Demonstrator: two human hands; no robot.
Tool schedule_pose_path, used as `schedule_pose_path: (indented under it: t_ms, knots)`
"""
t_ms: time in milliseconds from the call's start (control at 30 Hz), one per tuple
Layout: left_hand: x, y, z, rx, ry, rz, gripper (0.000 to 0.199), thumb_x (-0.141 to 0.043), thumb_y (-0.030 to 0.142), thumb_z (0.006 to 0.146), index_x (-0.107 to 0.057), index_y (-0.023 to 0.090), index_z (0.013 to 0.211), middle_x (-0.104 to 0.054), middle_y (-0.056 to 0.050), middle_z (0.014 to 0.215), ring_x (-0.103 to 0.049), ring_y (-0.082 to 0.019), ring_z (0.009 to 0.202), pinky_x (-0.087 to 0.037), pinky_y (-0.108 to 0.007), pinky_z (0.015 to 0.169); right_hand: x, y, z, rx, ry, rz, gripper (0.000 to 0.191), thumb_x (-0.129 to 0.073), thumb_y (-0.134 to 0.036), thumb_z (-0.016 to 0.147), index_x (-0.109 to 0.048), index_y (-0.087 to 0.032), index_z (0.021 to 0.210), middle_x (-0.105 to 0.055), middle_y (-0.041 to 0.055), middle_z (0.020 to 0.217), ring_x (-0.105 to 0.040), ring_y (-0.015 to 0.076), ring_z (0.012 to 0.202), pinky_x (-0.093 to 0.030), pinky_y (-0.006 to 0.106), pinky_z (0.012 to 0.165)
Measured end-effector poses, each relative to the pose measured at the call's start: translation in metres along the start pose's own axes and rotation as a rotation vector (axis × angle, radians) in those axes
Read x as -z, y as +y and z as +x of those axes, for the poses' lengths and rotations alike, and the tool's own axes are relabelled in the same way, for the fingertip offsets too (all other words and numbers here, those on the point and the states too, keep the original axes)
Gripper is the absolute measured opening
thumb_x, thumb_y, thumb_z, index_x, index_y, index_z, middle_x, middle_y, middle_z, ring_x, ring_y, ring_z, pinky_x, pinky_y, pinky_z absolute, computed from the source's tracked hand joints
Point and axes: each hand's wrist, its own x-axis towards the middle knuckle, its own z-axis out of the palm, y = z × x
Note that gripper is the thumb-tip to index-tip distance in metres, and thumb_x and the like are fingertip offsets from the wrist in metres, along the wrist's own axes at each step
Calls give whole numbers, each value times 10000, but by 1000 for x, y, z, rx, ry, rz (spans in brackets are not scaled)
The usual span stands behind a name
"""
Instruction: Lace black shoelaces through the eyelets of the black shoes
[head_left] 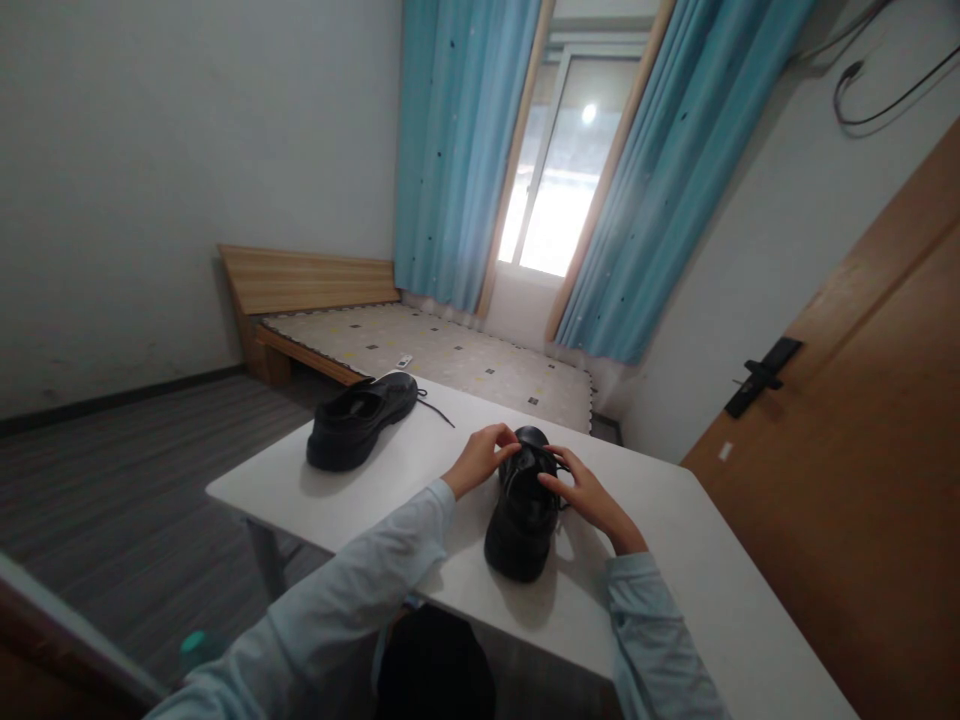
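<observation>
A black lace-up shoe (519, 540) rests on the white table (442, 420), its heel toward me and its toe pointing away. From the left, my left hand (480, 460) has its thumb and fingers closed at the shoe's laced front. My right hand (589, 492) grips the same part from the right, thumb and forefinger bent around the opening. A loose black shoelace (564, 468) shows beside the right fingers; whether a lace is pinched in either hand is too dark to tell. Its matching black shoe (349, 437) stands at the table's left, its lace trailing right.
Beyond the table is a wooden bed (300, 275) with a patterned mattress (480, 355), where a small white object (405, 361) lies. Blue curtains (465, 150) flank the window (562, 160). A brown door (847, 430) with a black handle is on the right.
</observation>
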Motion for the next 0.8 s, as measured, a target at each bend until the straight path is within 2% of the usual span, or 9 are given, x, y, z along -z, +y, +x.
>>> schedule_pose_path:
  t_ms: [233,633,800]
  knots:
    - [-3,-1,1,19,4,-15,112,-577,268,788,-583,159,764,-629,-9,738,-576,-137,715,-461,-263,696,0,2,0,4,-1,5,547,-627,-501,737,-499,-225,1192,-563,82,1231,-506,262,1166,-358,449,1016]
    - [-4,8,-2,-48,87,37,83,-513,242,837,-530,168,805,-600,-20,782,-550,-150,760,-446,-294,742,-1,0,1,8,6,-16,538,-616,-506,744,-495,-221,1184,-567,88,1220,-512,259,1151,-369,441,1003]
    - [-4,10,-2,-50,70,25,104,-499,258,853,-525,167,811,-603,-23,788,-563,-155,772,-447,-289,742,-1,0,1,16,1,-40,543,-610,-509,752,-487,-205,1185,-564,94,1220,-504,245,1154,-360,416,1009]
